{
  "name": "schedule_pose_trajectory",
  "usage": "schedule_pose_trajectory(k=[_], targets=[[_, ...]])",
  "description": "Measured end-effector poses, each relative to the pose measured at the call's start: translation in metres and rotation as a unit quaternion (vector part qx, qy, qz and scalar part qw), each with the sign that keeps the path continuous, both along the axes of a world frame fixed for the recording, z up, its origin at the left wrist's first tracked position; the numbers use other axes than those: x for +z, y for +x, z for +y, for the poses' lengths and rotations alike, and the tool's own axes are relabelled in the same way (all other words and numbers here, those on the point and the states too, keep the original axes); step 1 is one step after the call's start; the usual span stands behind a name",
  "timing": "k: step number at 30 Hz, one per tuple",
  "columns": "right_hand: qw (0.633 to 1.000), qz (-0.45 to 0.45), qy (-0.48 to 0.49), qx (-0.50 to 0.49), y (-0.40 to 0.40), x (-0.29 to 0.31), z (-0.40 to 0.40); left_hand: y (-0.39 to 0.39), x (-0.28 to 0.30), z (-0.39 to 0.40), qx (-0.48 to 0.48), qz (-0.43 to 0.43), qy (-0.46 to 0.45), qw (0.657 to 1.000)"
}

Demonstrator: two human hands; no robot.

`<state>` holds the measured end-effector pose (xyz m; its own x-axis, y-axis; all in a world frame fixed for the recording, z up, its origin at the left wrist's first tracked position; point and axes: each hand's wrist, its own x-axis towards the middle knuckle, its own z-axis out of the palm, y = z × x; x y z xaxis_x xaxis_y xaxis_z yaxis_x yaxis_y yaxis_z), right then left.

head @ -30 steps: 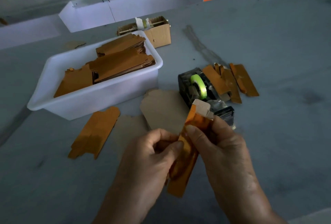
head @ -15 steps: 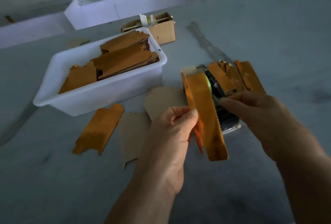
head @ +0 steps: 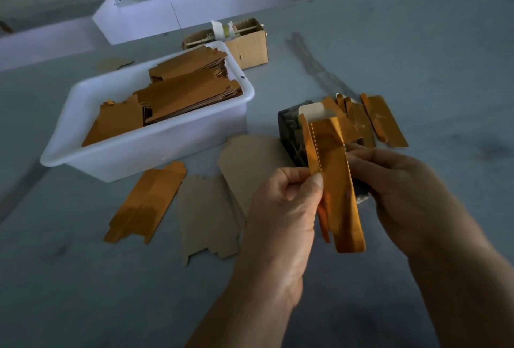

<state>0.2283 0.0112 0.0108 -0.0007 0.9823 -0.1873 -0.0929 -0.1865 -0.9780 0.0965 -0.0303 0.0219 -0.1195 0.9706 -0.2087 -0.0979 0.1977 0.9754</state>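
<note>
Orange carton (head: 338,181) stands upright at centre-right of frame, in front of the tape dispenser (head: 289,131). Left hand (head: 281,208) pinches its left edge. Right hand (head: 403,189) is curled at its right edge; grip not discernible.

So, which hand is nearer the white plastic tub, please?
Left. The left hand is front-right of the tub; the right hand is farther right, beyond the orange carton.
</note>
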Motion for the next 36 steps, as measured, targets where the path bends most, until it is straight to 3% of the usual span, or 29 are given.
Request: schedule_pose_trajectory(k=[3, 5, 8, 13, 19, 27, 31, 36], targets=[[0.992, 0.123, 0.000, -0.004, 0.004, -0.001, -0.004, 0.000, -0.001, 0.000, -0.001, -0.009, 0.003, 1.000], [0.992, 0.123, 0.010, -0.010, 0.006, -0.001, -0.008, 0.000, 0.000, 0.000, 0.002, -0.022, -0.003, 1.000], [0.998, -0.015, 0.037, -0.054, 0.003, -0.003, -0.017, -0.001, 0.001, 0.001, -0.001, -0.035, -0.006, 0.999], [0.969, -0.200, 0.092, -0.109, -0.006, -0.013, -0.026, -0.001, 0.000, 0.002, 0.002, -0.028, 0.001, 1.000], [0.954, -0.242, 0.118, -0.132, -0.009, -0.017, -0.028, 0.001, 0.005, 0.004, -0.015, -0.021, 0.024, 0.999], [0.943, -0.279, 0.139, -0.116, -0.009, -0.014, -0.030, 0.002, 0.004, 0.011, -0.036, 0.063, 0.037, 0.997], [0.883, -0.403, 0.204, -0.129, -0.012, -0.010, -0.026, 0.004, 0.006, 0.012, -0.030, 0.093, 0.045, 0.994], [0.852, -0.456, 0.230, -0.114, -0.010, -0.003, -0.025, 0.005, 0.008, 0.013, -0.027, 0.126, 0.051, 0.990]])
